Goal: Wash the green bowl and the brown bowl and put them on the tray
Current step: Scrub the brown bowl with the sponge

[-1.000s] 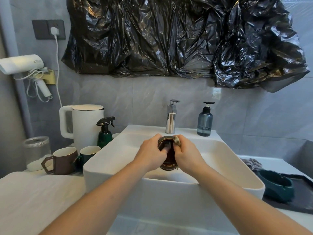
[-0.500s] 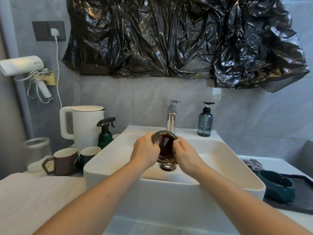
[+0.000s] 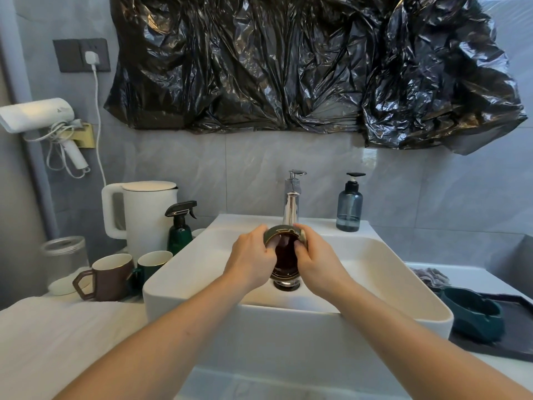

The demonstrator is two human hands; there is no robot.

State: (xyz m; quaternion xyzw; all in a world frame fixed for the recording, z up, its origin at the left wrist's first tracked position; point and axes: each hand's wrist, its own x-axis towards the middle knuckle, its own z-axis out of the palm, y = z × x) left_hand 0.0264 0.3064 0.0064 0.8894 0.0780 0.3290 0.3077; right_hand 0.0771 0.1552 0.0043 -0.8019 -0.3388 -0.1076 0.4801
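Both hands on the brown bowl [image 3: 284,256], held tipped on edge over the sink [image 3: 383,272], just in front of the faucet [image 3: 292,203]. Left hand [image 3: 251,262] grasps the bowl's left side, fingers [image 3: 272,245] curled over the gold rim into the inside. Right hand [image 3: 318,264] grasps the right side, thumb hooked over the rim. Bowl's outer wall and base mostly hidden by the hands; drain [image 3: 286,284] partly visible below it. Can't tell whether water is running.

Green bowl [image 3: 473,316] sits on the dark tray [image 3: 516,333], right of the sink; sink's corner covers its left edge, tray cut off by the frame edge. Crumpled cloth [image 3: 429,277] behind the tray, hard to make out.

Left of the sink on the surface [image 3: 52,342]: brown mug [image 3: 108,280], green mug [image 3: 150,265] partly hidden behind it, green spray bottle [image 3: 180,228], white kettle [image 3: 144,215]. Soap dispenser [image 3: 349,204] right of the faucet.
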